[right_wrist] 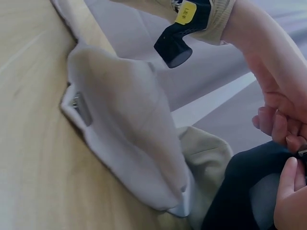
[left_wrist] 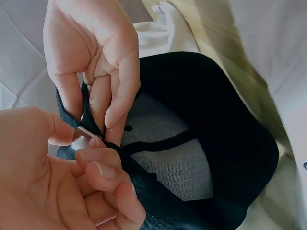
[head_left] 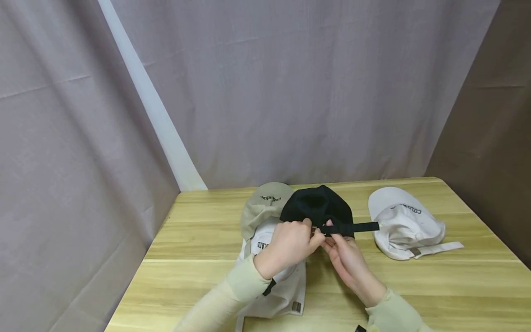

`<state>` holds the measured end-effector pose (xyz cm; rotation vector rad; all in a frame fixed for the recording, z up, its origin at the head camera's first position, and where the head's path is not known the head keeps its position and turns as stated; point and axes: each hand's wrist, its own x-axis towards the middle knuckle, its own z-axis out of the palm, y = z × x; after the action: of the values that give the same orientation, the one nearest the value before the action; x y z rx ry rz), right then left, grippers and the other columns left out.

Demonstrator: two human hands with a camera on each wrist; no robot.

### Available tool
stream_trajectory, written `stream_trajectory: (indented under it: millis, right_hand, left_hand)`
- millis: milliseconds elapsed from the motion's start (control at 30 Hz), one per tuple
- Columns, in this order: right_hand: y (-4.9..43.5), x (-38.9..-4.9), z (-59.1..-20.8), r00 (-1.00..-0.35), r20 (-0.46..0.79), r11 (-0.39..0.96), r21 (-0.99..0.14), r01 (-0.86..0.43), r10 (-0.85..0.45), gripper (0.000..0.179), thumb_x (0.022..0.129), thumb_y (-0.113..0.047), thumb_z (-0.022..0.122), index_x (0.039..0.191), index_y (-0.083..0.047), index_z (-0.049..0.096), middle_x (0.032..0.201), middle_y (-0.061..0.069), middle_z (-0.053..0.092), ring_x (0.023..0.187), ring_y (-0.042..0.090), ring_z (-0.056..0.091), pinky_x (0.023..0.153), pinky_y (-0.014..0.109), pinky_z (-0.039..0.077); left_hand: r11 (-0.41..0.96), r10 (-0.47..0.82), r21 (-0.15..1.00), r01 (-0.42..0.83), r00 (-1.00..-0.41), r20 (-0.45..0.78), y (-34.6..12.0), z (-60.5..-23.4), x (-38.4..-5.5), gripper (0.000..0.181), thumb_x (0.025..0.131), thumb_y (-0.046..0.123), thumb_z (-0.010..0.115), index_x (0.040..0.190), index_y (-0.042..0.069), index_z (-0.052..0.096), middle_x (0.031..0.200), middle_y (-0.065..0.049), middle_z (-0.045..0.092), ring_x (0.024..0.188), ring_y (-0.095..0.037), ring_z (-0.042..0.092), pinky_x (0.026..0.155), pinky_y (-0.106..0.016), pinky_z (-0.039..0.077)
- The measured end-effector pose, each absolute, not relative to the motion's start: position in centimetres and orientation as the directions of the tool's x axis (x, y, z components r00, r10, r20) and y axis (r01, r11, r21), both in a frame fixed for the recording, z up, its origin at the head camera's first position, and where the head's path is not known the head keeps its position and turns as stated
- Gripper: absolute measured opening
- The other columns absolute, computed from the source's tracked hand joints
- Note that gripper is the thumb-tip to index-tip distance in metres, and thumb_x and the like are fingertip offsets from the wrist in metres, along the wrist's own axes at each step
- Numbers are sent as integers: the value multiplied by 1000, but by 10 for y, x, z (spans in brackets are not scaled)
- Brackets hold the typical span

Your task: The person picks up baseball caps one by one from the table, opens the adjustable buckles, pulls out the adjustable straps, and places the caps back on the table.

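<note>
A black baseball cap (head_left: 317, 203) is held up over the table, its back strap (head_left: 366, 227) sticking out to the right. With thumb and fingers, my left hand (head_left: 290, 242) pinches the strap at its metal buckle (left_wrist: 85, 134). Opposite it, my right hand (head_left: 347, 260) grips the strap and the cap's back edge. The left wrist view looks into the cap's grey-lined inside (left_wrist: 168, 163). Fingers partly cover the buckle, so how far the strap is threaded cannot be told.
On the left lie overlapping caps: a khaki one (head_left: 265, 203), a white lettered one (head_left: 262, 240) and a light beige one (head_left: 286, 295). Another white cap (head_left: 408, 226), its strap stretched out, lies on the right of the wooden table (head_left: 199, 230). Grey curtains (head_left: 290, 92) stand behind.
</note>
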<state>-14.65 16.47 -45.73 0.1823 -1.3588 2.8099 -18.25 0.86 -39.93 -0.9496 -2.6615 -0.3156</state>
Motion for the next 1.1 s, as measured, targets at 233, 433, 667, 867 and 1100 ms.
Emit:
stream_trajectory:
  millis: [233,433,667,867,1100]
  right_hand:
    - [162,-144,-465,-997,67,-577,-816,-37,-30,27,108,-22,46,112,-21,73,108,-2,74,104,7,68,92,24,52]
    - [160,-142,-468,-1000,15,-586,-810,-9,-6,23,107,-23,49,110,-23,71,108,-3,73,103,7,69,91,25,53]
    - [162,-140,-469,-999,39,-628,-778,-18,-21,26,107,-22,48,111,-21,73,109,-2,73,103,8,69,91,25,54]
    - [163,-142,-470,-992,105,-684,-729,-26,-74,28,107,-16,46,113,-19,74,112,0,72,104,9,69,92,26,53]
    - [163,-143,-467,-986,122,-694,-720,-11,-111,29,108,-17,45,116,-18,73,114,0,71,108,10,67,94,26,52]
  left_hand:
    - [749,598,100,654,-734,322,6,-405,-182,33,94,34,52,67,17,49,55,4,42,45,-15,47,37,-29,35]
    - [739,620,88,668,-725,299,7,-408,-183,32,93,34,53,67,17,49,56,5,43,46,-14,46,38,-30,36]
    - [709,651,71,702,-690,316,7,-408,-185,32,95,33,53,67,17,49,57,6,42,45,-12,43,38,-27,34]
    - [694,665,46,718,-665,339,4,-406,-186,32,95,32,53,67,18,47,56,7,39,44,-10,41,38,-26,32]
    - [667,686,30,745,-629,365,2,-403,-187,32,94,28,53,65,18,44,55,8,37,44,-9,37,38,-23,29]
